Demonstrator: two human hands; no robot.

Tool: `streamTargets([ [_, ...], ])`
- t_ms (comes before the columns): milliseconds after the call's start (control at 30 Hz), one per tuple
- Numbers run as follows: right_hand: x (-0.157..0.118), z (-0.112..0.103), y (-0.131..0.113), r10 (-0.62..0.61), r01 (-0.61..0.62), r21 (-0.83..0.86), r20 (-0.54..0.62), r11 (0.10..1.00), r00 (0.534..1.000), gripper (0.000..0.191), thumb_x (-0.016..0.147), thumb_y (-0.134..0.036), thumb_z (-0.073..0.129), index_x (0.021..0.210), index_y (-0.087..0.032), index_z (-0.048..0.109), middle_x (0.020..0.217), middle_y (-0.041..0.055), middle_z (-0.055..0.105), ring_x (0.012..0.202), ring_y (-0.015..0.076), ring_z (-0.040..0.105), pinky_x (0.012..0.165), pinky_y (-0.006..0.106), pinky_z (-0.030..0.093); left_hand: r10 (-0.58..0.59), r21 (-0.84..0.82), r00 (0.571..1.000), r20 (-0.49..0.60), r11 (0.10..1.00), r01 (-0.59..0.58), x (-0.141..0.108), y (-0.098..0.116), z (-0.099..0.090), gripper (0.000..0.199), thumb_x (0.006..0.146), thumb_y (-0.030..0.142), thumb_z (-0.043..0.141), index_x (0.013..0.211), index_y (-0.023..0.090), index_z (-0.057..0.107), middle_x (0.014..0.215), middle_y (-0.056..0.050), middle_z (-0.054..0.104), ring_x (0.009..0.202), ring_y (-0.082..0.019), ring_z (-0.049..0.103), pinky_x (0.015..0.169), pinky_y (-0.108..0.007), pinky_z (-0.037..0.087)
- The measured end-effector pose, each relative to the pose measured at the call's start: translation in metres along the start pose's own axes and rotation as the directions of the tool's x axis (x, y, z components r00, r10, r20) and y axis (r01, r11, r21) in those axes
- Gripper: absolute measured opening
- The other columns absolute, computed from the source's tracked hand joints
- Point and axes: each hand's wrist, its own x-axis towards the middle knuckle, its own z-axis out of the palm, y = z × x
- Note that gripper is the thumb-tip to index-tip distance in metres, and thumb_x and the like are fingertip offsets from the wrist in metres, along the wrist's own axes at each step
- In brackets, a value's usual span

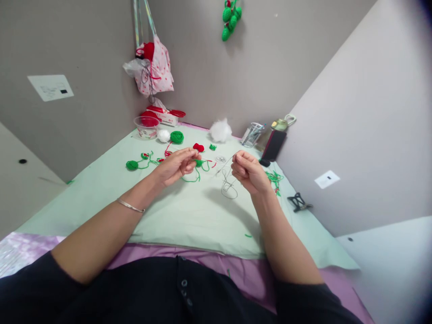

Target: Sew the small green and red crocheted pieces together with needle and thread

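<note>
My left hand (178, 164) is raised over the table with thumb and fingers pinched together. A thin pale line runs from its fingertips towards the other hand; what the pinch holds is too small to name. Right by those fingertips is a small green yarn piece (198, 163), and I cannot tell whether they touch it. My right hand (248, 170) is closed, its thumb and forefinger on a thin dark thread (230, 194), which hangs in loose loops below. Behind the hands are a red crocheted piece (199, 147) and a small clear coil (220, 159).
Green yarn balls (177, 137), white stuffing (221, 131), a clear tub (147, 128) and a tissue box (165, 116) stand at the back. To the right are a container of tools (252, 134), a propped phone (274, 145), green yarn scraps (275, 177) and a black stand (299, 202).
</note>
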Motion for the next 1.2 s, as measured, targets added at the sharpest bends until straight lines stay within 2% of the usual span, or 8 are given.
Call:
streamTargets([
  [200,-0.001,0.001,0.000,0.018,-0.018,0.003,0.022,1.000,1.000,0.030,0.078,-0.042,0.081,0.078,-0.018,0.062,0.048,-0.0107,0.031,0.044,0.0040,0.014,0.044,0.020,0.010,0.014,0.387,0.999,0.045,0.922,-0.030,-0.002,-0.016,0.007,0.031,0.077,0.037,0.079,0.098,0.017,0.069,0.103,-0.005,0.069,0.054,-0.004,0.046,0.050,-0.022,0.037],
  [400,-0.002,0.002,0.002,0.023,-0.023,0.008,0.053,1.000,0.998,0.031,0.080,-0.043,0.081,0.079,-0.018,0.062,0.048,-0.0108,0.030,0.045,0.0041,0.014,0.044,0.019,0.012,-0.043,0.528,0.991,0.127,0.849,-0.031,-0.003,-0.024,0.012,0.045,0.076,0.038,0.079,0.113,0.016,0.068,0.130,-0.012,0.064,0.061,-0.006,0.053,0.057,-0.025,0.046],
  [467,-0.002,0.003,0.003,0.028,-0.028,0.001,0.062,1.000,0.998,0.032,0.080,-0.044,0.081,0.079,-0.018,0.062,0.048,-0.0106,0.031,0.045,0.0041,0.015,0.044,0.019,0.013,-0.074,0.540,0.982,0.175,0.841,-0.033,-0.003,-0.027,0.013,0.046,0.075,0.039,0.080,0.113,0.017,0.067,0.129,-0.011,0.065,0.063,-0.008,0.056,0.058,-0.025,0.047],
  [533,-0.003,0.005,0.004,0.034,-0.034,-0.005,0.068,0.999,0.997,0.032,0.080,-0.044,0.080,0.079,-0.018,0.062,0.048,-0.0105,0.031,0.045,0.0040,0.015,0.044,0.019,0.014,-0.092,0.534,0.976,0.198,0.845,-0.029,-0.003,-0.030,0.014,0.040,0.075,0.040,0.079,0.106,0.016,0.069,0.112,-0.008,0.070,0.063,-0.009,0.056,0.059,-0.026,0.048],
  [633,-0.003,0.006,0.005,0.039,-0.039,-0.005,0.064,0.999,0.997,0.032,0.079,-0.044,0.081,0.079,-0.018,0.062,0.048,-0.0104,0.031,0.045,0.0037,0.015,0.044,0.018,0.014,-0.097,0.499,0.982,0.162,0.867,0.003,-0.001,-0.034,0.015,0.030,0.078,0.041,0.077,0.091,0.015,0.069,0.072,0.000,0.064,0.059,-0.011,0.056,0.061,-0.026,0.049],
  [700,-0.002,0.006,0.004,0.028,-0.028,0.004,0.045,1.000,0.999,0.033,0.077,-0.044,0.082,0.078,-0.018,0.062,0.047,-0.0106,0.031,0.044,0.0035,0.015,0.043,0.018,0.014,-0.083,0.458,0.990,0.111,0.889,0.023,0.000,-0.035,0.015,0.026,0.078,0.040,0.076,0.085,0.016,0.068,0.062,0.002,0.059,0.058,-0.011,0.056,0.061,-0.026,0.049],
  [900,0.001,-0.002,-0.002,-0.046,0.052,0.100,-0.058,0.994,0.997,0.031,0.075,-0.039,0.085,0.077,-0.019,0.062,0.046,-0.0111,0.030,0.042,0.0035,0.014,0.039,0.015,0.013,-0.010,0.226,0.994,-0.106,0.974,0.034,0.002,-0.029,0.010,0.015,0.074,0.025,0.073,0.077,0.014,0.062,0.096,-0.007,0.071,0.061,-0.007,0.057,0.060,-0.024,0.052],
  [1200,0.005,-0.014,-0.006,-0.102,0.148,0.223,-0.205,0.964,0.973,0.025,0.087,-0.031,0.077,0.076,-0.020,0.058,0.048,-0.0113,0.030,0.038,0.0027,0.019,0.035,0.011,0.021,-0.005,-0.214,0.931,-0.365,0.974,-0.079,0.010,-0.009,-0.007,0.009,0.078,0.005,0.062,0.071,0.010,0.062,0.079,-0.004,0.066,0.056,-0.003,0.054,0.054,-0.014,0.051],
])
